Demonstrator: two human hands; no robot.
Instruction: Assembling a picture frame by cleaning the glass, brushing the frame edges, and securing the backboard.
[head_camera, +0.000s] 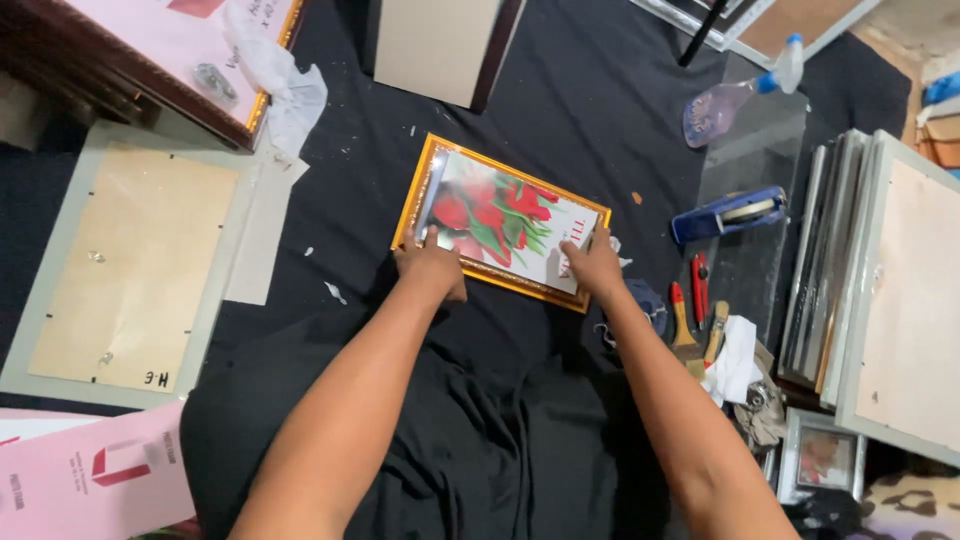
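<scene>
Black cloth (560, 110) covers the work surface, and on it, just beyond the person's lap, lies a small gold picture frame (500, 222) holding a print of red tulips, set at a slant. The left hand (432, 268) rests on the frame's near left corner, fingers (425, 243) bent down over the gold edge and pressing on it. The right hand (597, 270) sits on the near right corner, fingers (580, 248) spread flat on the print's white margin, gripping nothing. The frame thus lies directly under and just beyond both sets of fingers. To the right of the right hand lie a red-handled tool (698, 275) and a paintbrush (684, 335); farther off, a blue tape dispenser (728, 213) and a spray bottle (740, 95). Well to the left, a large pale frame (125, 265) lies face down.
</scene>
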